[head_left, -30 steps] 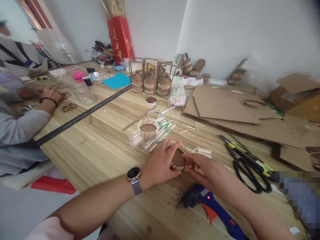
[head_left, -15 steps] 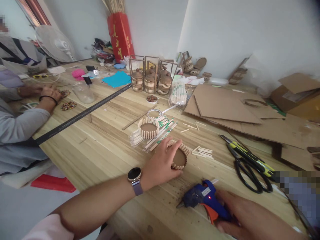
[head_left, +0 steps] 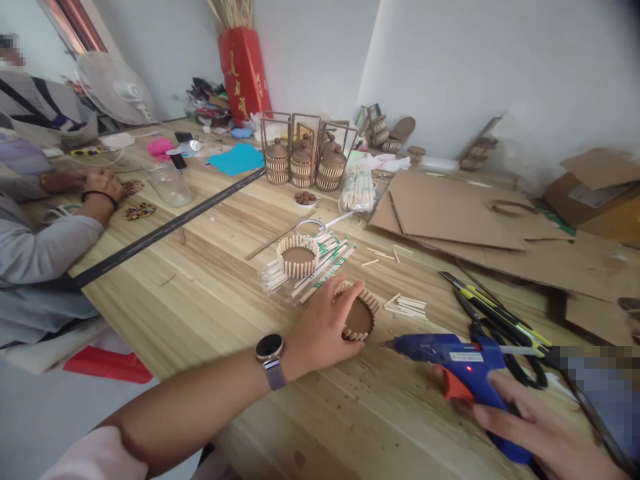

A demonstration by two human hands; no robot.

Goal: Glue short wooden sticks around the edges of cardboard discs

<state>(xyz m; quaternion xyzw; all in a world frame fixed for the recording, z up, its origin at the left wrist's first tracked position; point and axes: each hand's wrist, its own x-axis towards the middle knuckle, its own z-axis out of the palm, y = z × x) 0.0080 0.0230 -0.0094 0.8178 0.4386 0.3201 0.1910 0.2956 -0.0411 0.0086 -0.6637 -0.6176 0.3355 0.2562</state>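
Observation:
My left hand (head_left: 327, 323) grips the near side of a small round basket (head_left: 361, 316) with a brown base and short wooden sticks standing round its edge. In my right hand (head_left: 540, 417) is a blue glue gun (head_left: 450, 353) with an orange trigger and a lit red light; its nozzle points left toward the basket, a short way off. Beyond my left hand a second stick-walled basket (head_left: 299, 258) rests on wrapped sticks (head_left: 320, 273). Cut sticks (head_left: 407, 307) lie just right of the held basket.
Black scissors (head_left: 500, 347) and a yellow utility knife (head_left: 493, 310) lie at the right. Cardboard sheets (head_left: 455, 213) cover the back right. Finished lidded baskets (head_left: 303, 163) stand behind a bowl of brown beads (head_left: 305, 199). At the left, a co-worker's hands (head_left: 103, 185) are near beaded pieces (head_left: 140, 211).
My right hand has lifted the glue gun and moved it up and to the right, its nozzle now levelled toward the held basket. My left hand has stayed on the basket.

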